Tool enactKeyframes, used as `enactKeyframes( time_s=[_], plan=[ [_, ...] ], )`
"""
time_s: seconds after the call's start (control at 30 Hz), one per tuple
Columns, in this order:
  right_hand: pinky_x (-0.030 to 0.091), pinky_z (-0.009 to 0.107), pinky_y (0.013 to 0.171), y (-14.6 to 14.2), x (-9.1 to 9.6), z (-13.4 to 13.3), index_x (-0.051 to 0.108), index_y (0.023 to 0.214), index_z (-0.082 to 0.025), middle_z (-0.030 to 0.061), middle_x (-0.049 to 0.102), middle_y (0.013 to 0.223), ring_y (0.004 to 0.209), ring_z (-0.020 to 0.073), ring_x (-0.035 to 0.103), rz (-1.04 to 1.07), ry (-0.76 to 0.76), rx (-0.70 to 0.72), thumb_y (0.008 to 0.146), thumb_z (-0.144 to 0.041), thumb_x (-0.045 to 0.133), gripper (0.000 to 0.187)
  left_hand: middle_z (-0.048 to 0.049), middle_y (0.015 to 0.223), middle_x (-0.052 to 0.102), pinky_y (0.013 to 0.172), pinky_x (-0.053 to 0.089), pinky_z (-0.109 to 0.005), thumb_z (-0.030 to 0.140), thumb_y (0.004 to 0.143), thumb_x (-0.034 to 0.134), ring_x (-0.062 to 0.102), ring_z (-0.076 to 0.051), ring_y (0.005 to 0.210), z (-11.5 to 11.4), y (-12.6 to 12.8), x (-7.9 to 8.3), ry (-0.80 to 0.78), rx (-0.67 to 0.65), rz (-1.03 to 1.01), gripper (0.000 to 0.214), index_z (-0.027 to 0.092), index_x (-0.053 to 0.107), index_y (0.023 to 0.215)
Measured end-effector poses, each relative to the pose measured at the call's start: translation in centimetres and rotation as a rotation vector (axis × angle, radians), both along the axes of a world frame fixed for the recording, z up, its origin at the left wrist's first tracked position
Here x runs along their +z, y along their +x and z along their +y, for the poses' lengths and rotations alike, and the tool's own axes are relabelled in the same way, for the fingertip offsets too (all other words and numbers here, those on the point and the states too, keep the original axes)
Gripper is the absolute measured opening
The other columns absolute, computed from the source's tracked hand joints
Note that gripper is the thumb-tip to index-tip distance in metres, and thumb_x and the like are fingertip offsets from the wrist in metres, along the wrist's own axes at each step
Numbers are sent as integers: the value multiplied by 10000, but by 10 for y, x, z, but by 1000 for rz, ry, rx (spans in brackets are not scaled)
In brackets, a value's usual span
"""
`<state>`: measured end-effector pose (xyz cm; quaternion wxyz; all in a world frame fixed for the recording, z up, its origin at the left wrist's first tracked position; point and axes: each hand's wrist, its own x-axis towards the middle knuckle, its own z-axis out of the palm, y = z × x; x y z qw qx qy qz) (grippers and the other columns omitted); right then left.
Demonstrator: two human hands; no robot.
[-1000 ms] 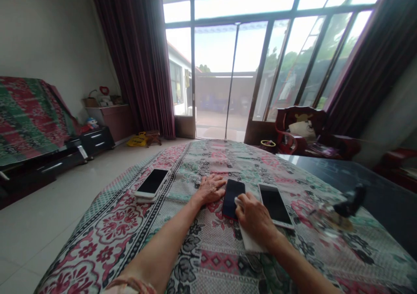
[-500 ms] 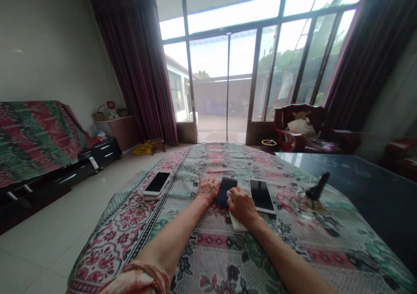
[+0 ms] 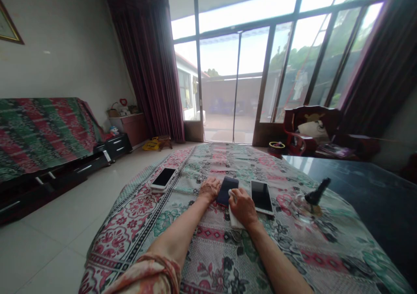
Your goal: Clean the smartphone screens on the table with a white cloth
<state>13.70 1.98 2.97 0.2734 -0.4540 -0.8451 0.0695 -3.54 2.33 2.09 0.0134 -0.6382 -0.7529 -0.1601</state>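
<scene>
A dark phone [image 3: 227, 186] lies on the patterned tablecloth [image 3: 208, 246] in front of me. My left hand [image 3: 210, 189] rests flat at the phone's left edge, its fingers stretched out. On the phone's right side, my right hand [image 3: 243, 207] is closed around a white cloth [image 3: 235, 222], which touches the screen and trails under the palm. Right of that hand is a white phone [image 3: 261, 196] with a dark screen. Farther left, another white phone [image 3: 163, 178] seems stacked on a second pale one.
A clear bottle with a black spray top [image 3: 317, 193] stands on the right of the table. Beyond it is a dark glossy table [image 3: 374, 194]. A red wooden chair [image 3: 296, 137] is at the back right, and a cloth-covered cabinet [image 3: 45, 137] stands left.
My view has turned slightly left, so the room appears shifted right. Both hands stay at the dark phone, with the right still gripping the white cloth.
</scene>
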Motion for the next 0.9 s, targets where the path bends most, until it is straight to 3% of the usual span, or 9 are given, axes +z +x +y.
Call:
enactKeyframes(
  time_s=[0.3, 0.67, 0.9],
  plan=[
    [363, 250, 784, -1, -3, -3, 628, 970, -186, 58, 594, 946, 897, 172, 552, -37, 79, -37, 934, -222, 432, 202, -11, 1372, 533, 1085, 351, -358, 334, 945, 435, 439, -186, 1286, -8, -6, -1, 52, -73, -127, 338, 322, 622, 1227],
    [424, 280, 789, -2, -12, 7, 618, 1004, -176, 64, 609, 963, 875, 184, 596, 60, 56, 34, 921, -222, 411, 227, -12, 1318, 579, 1070, 360, -379, 312, 903, 474, 462, -220, 1256, -9, -10, -3, 99, -155, -179, 314, 303, 679, 1139],
    [440, 282, 836, -2, -8, 6, 623, 969, -181, 68, 622, 963, 909, 181, 598, 134, 17, 64, 905, -220, 439, 199, -20, 1259, 642, 1104, 328, -415, 180, 844, 467, 468, -236, 1270, -9, -8, 0, 107, -186, -306, 337, 261, 720, 1052]
  ],
)
